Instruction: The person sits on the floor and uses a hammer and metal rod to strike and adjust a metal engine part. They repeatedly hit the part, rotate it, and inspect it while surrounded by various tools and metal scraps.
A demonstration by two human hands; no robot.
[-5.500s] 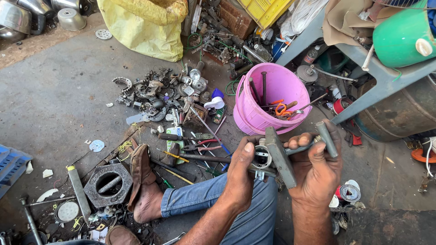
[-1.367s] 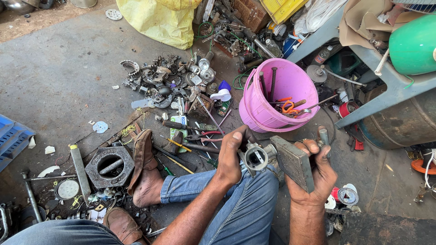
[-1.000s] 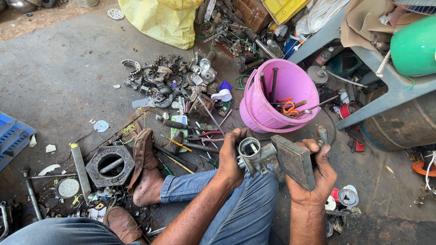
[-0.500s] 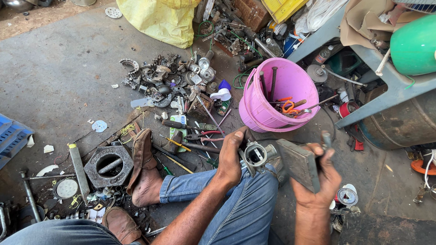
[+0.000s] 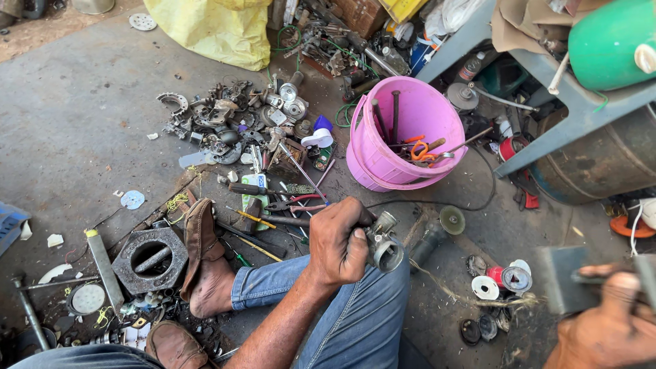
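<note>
Over on the left, a hexagonal metal block (image 5: 149, 258) can be seen on the concrete beside a brown shoe (image 5: 202, 240), with loose tools scattered past it. Mid-frame, a small metal carburetor-like part (image 5: 383, 242) is gripped in the left hand (image 5: 339, 240), fingers wrapped tight round its body, held above the jeans-clad knee, just below the pink bucket (image 5: 403, 130). It's probably hefty for its size, rigid, maybe greasy, so best held by the body. Its round bore is pointed down-right, long axis roughly that way. Far right, a flat grey block (image 5: 562, 279) is clutched in the blurred right hand (image 5: 605, 321).
</note>
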